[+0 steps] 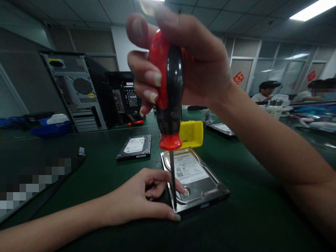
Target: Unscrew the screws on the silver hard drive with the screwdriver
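My right hand (202,52) is closed around the red and black handle of a screwdriver (169,94), held upright. The tip of its shaft meets the near left corner of a silver hard drive (204,187) lying label up on the table. Low at the left, my left hand (139,199) holds that same corner, its thumb along the near edge and its index finger resting on the drive's top. Any screw under the tip is too small to make out. Behind the drive stands a yellow plastic bin (195,134), partly covered by the screwdriver.
A second hard drive (135,147) lies to the left, another drive (223,129) at the back right. Computer cases (78,87) stand at the back left, near a red-handled screwdriver (136,123) and a blue tray (51,129). Another person (265,92) sits at the far right.
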A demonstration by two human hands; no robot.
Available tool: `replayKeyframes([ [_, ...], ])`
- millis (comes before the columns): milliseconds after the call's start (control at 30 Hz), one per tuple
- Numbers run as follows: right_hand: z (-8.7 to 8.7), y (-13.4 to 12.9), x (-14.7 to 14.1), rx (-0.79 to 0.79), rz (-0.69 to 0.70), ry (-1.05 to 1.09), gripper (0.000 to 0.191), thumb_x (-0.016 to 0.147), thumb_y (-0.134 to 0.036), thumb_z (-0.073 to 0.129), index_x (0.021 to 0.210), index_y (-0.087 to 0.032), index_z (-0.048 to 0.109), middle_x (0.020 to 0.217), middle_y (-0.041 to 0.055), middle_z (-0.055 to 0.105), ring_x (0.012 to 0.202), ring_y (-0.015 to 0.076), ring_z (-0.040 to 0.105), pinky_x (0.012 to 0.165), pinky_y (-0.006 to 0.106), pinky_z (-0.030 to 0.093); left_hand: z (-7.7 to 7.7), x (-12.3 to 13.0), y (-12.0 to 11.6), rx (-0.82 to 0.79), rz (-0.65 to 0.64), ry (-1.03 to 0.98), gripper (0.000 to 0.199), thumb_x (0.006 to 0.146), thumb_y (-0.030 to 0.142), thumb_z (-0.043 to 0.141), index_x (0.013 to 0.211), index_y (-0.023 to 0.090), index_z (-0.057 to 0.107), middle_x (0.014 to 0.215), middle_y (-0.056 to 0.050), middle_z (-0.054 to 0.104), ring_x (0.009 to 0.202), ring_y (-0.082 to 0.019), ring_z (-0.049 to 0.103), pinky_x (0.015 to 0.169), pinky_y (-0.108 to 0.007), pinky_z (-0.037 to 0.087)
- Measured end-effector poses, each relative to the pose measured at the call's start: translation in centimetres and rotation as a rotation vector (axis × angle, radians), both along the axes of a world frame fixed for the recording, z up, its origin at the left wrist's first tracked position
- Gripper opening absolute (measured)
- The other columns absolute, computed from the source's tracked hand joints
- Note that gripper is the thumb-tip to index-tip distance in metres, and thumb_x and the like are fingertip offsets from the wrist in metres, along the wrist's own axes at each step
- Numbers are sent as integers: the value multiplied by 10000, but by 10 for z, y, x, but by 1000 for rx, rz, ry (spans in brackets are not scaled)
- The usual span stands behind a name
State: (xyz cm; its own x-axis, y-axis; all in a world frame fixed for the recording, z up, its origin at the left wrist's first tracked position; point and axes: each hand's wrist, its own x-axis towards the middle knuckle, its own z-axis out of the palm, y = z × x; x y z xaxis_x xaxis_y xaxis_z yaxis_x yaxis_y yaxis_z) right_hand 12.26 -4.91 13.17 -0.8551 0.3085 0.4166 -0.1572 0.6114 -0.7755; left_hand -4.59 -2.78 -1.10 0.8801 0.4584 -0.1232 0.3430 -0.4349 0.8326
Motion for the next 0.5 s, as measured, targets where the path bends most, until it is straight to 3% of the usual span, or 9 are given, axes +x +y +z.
replayKeyframes([
  [200,-1,-1,2,-8,24,2,405,918,-219,-107,854,-161,289,670,-21,434,636,59,527,723,215,478,-1,1,1,-12,-10,-37,380,677,396,787,989,220,658,619,97,277,557,-98,258,526,-222,198],
  [400,-1,-2,0,-48,-48,-1,534,857,-325,-267,842,-165,242,773,10,440,638,65,510,718,223,487,1,-1,-1,-12,-12,-22,369,683,390,782,987,223,657,631,95,284,563,-99,266,530,-224,196],
  [500,-1,2,1,-46,21,-3,557,865,-334,-263,851,-158,265,797,15,424,666,59,510,745,220,490,1,-1,-1,-18,-7,1,371,682,377,782,995,225,654,647,92,290,569,-100,269,532,-222,198],
])
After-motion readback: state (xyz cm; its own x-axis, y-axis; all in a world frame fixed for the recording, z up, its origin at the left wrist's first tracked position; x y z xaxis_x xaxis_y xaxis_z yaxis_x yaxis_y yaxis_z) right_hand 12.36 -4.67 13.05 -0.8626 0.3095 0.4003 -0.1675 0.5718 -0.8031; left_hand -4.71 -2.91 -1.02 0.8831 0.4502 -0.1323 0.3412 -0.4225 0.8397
